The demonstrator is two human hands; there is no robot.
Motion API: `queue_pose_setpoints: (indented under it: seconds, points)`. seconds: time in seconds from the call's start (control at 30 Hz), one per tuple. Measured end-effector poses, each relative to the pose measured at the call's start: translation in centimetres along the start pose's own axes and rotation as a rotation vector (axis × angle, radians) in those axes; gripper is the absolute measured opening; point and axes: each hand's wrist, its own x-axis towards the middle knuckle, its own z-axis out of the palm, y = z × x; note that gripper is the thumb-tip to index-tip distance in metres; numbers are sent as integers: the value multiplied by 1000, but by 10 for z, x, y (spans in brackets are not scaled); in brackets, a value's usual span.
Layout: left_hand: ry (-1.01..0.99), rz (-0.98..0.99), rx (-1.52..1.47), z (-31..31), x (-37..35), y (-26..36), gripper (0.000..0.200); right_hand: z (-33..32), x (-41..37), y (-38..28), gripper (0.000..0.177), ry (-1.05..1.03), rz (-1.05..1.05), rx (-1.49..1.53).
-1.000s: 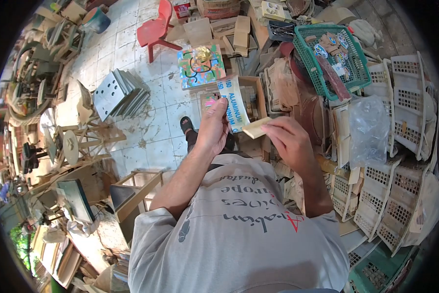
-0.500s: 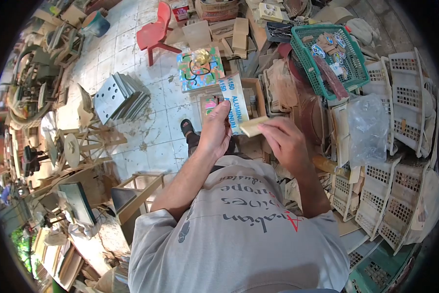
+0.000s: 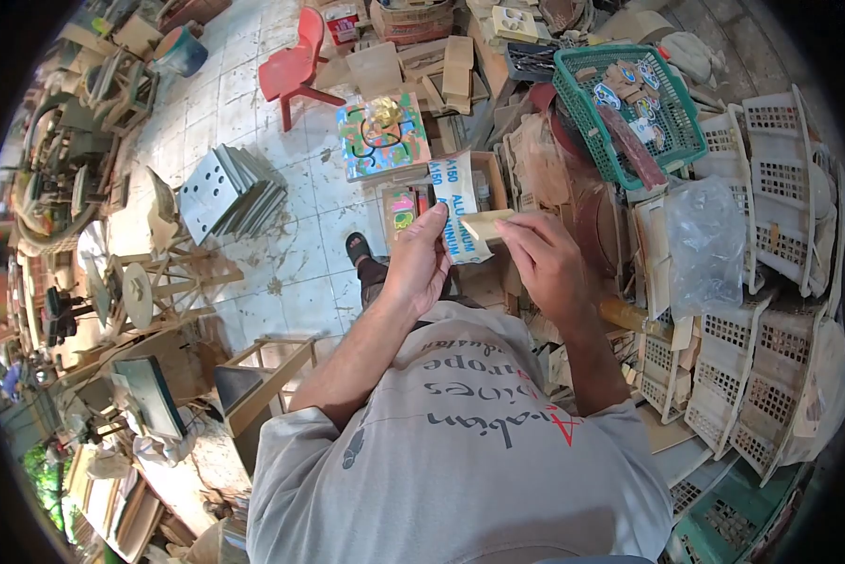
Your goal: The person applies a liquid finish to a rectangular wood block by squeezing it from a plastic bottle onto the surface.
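Observation:
A strip of sandpaper [image 3: 452, 179], pale with blue "A150 ALUMINUM" print on its back, is pinched in my left hand [image 3: 415, 261], thumb on top. My right hand [image 3: 547, 261] grips a small flat piece of light wood [image 3: 486, 227] between thumb and fingers. The wood overlaps the printed strip close to my left thumb. Beyond my hands sits a colourful patterned box [image 3: 382, 141] with a gold bow and dark handles. Beside the strip, an open wooden box [image 3: 494, 179] is partly covered by it.
A green basket [image 3: 573, 122] holding painted cutouts and a reddish bar stands at the upper right. White plastic crates [image 3: 782, 179] and a clear plastic bag [image 3: 709, 249] line the right. Grey boards with holes [image 3: 218, 193] are stacked on the tiled floor, near a red chair [image 3: 294, 70].
My right hand has brought the wood piece up and left, so it now overlaps the sandpaper more. My left hand keeps its grip with little movement.

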Motion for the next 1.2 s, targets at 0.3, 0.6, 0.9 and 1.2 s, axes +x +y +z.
queue_pose_setpoints:
  seconds: [0.3, 0.6, 0.9, 1.2]
  points:
    - [-13, -36, -33, 2, -3, 6, 27, -5, -10, -8, 20, -149, -56, 51]
    - [-103, -41, -147, 2, -12, 7, 38, 3, 1, -1, 21, -67, -27, 17]
    - [-369, -73, -202, -7, -14, 5, 52, 3, 2, 3, 22, -78, -12, 43]
    - [-267, -62, -57, 5, -19, 11, 55, 6, 4, 3, 21, -40, -35, 31]
